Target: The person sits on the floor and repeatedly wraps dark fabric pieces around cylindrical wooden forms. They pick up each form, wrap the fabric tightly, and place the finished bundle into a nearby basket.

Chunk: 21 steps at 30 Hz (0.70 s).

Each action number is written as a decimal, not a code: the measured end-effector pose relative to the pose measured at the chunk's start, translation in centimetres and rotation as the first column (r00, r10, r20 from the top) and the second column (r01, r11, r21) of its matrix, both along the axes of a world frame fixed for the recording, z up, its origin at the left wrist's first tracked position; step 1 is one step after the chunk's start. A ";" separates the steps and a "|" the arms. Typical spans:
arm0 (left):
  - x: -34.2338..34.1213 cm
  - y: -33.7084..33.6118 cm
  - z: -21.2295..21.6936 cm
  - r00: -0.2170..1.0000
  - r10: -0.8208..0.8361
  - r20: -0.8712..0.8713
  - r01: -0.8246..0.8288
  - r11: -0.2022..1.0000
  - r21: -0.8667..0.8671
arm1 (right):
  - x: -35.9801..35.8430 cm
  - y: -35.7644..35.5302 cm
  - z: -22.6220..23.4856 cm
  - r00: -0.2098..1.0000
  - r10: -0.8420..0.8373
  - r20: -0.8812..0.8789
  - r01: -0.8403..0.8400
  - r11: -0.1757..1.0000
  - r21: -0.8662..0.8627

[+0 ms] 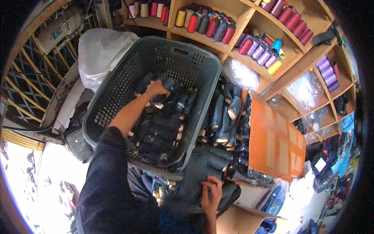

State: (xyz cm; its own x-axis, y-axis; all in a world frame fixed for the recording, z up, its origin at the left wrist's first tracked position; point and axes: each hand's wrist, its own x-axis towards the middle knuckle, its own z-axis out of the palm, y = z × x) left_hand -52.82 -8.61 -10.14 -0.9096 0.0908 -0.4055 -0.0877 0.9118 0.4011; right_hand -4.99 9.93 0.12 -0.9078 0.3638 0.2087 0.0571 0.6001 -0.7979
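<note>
My left hand (157,89) reaches deep into a dark grey plastic laundry basket (212,64). Its fingers close over a dark rolled garment (170,84) near the far end of the pile. Several more dark rolls (159,134) lie in rows in the basket, some showing pale ends. Low in the view, my right hand (211,192) hovers by or rests against dark cloth (194,167) at the basket's near right corner. Its fingers are loosely bent and apart, with nothing seen between them.
Rolled jeans (224,121) are stacked right of the basket, beside an orange taped carton (274,140). Wooden shelves (249,21) with thread cones stand behind. A white plastic bag (97,54) touches the basket's left side. An open cardboard box (237,225) sits at the lower right.
</note>
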 end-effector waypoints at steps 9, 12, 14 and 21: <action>17.4 -2.9 16.9 0.911 -0.356 -0.208 0.408 0.854 0.323 | -2.3 0.2 0.0 0.985 -0.129 0.117 0.137 0.989 -0.062; 25.3 -2.2 20.8 0.790 -0.442 -0.426 0.556 0.809 0.191 | -1.4 3.4 -2.0 0.956 -0.257 -0.142 0.194 0.916 -0.352; 28.8 -0.9 23.1 0.727 -0.536 -0.430 0.641 0.754 0.144 | 0.1 5.2 -1.2 0.887 -0.402 -0.225 0.294 0.870 -0.396; 34.9 10.7 23.8 0.537 -0.773 -0.339 0.750 0.621 -0.229 | 7.2 8.7 1.0 0.710 -0.651 -0.266 0.499 0.733 -0.462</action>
State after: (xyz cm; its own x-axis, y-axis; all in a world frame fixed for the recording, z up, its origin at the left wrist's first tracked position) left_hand -17.90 2.09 13.64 -0.5772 0.8125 -0.0825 0.7918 0.5815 0.1871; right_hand 2.18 18.60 1.07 -0.3597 0.8988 0.2505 -0.0557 0.2473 -0.9673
